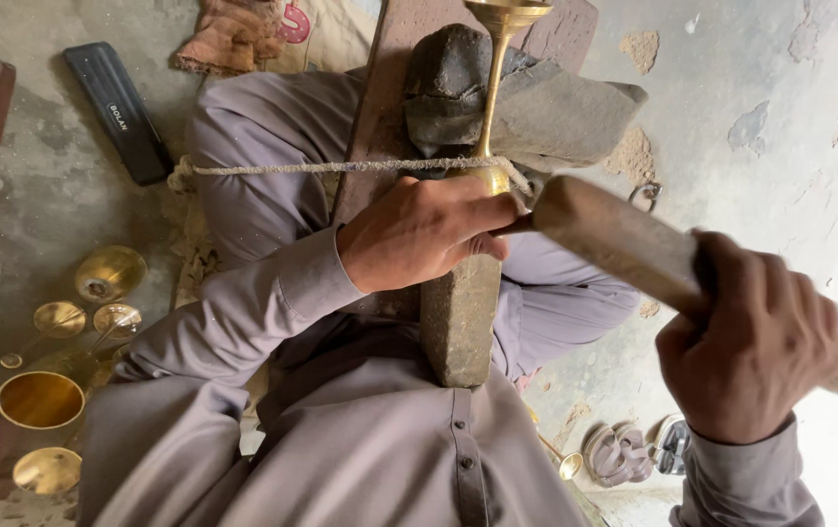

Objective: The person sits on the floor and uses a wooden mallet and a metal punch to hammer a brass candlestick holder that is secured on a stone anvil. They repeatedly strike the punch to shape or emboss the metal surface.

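Across the seated person's lap lies a long grey stone block [458,322], and on it the left hand [419,234] is closed around the lower part of a brass goblet [497,68]. The goblet's thin stem runs up from the fingers, past a rough dark rock [526,98], to the cup at the top edge of the view. A taut cord [341,167] crosses the lap just above the left hand and touches the stem. The right hand [751,337] is clenched on the handle of a wooden mallet [614,239], whose blunt head sits just beside the left thumb, near the goblet's base; contact cannot be confirmed. Behind the rock, a brown plank [380,88] stands on end.

On the floor to the person's left: several brass cups and dishes [40,398], a black flat case [117,109]. Near the right sleeve, a pair of sandals [619,454] and one small brass piece [570,466]. Rag [229,34] at top.
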